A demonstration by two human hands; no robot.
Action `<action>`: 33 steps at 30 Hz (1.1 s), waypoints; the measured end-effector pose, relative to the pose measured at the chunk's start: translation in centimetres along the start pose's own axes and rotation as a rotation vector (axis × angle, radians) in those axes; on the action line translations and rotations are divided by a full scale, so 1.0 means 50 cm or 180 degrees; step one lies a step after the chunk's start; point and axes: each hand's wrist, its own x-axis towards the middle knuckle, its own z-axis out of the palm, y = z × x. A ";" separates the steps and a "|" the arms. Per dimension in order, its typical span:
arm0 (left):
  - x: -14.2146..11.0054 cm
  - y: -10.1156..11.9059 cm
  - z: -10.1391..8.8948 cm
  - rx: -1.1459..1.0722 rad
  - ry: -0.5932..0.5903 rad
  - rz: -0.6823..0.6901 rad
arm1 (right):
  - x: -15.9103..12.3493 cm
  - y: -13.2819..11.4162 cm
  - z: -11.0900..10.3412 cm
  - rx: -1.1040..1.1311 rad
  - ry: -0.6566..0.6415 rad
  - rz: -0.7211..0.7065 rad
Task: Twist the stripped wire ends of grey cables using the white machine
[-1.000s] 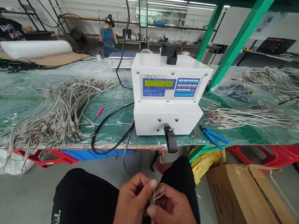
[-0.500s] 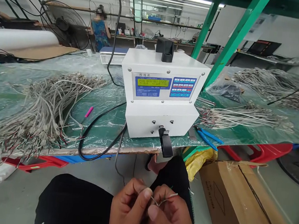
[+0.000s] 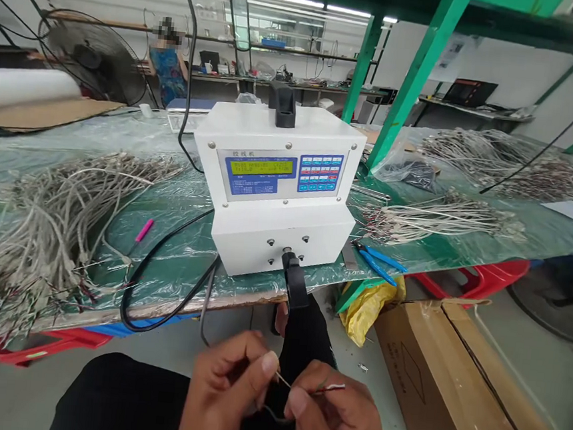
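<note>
Slantwise, a thin wire (image 3: 283, 379) spans the gap from the narrow, pinching grip of the left hand (image 3: 226, 387) down to the right hand (image 3: 337, 413), likewise pinching it, coloured wire ends (image 3: 335, 387) jutting rightward.

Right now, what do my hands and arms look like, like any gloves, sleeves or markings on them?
Your left hand and right hand are both bare, without gloves. No ring, watch, bracelet or marking shows on either. The picture's bottom edge cuts off your arms, and no sleeve is visible, so I can't tell what covers them higher up.
</note>
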 end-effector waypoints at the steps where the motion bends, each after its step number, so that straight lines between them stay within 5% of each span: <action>1: 0.019 0.014 -0.012 0.0022 0.0176 0.0190 | 0.005 -0.009 -0.006 -0.0048 0.0098 -0.0040; 4: 0.082 0.045 -0.024 0.0080 0.0789 0.0674 | 0.022 -0.030 -0.017 0.0088 0.0544 -0.0100; 9: 0.166 0.054 0.038 0.1115 -0.0503 -0.0392 | 0.059 -0.028 0.000 0.0025 0.0749 -0.0290; 14: 0.216 0.051 0.062 0.0759 -0.0815 -0.0751 | 0.082 -0.010 0.028 -0.0347 0.0776 -0.0277; 33: 0.217 0.043 0.058 0.0383 -0.0721 -0.0825 | 0.094 -0.001 0.039 -0.0707 0.1203 0.0046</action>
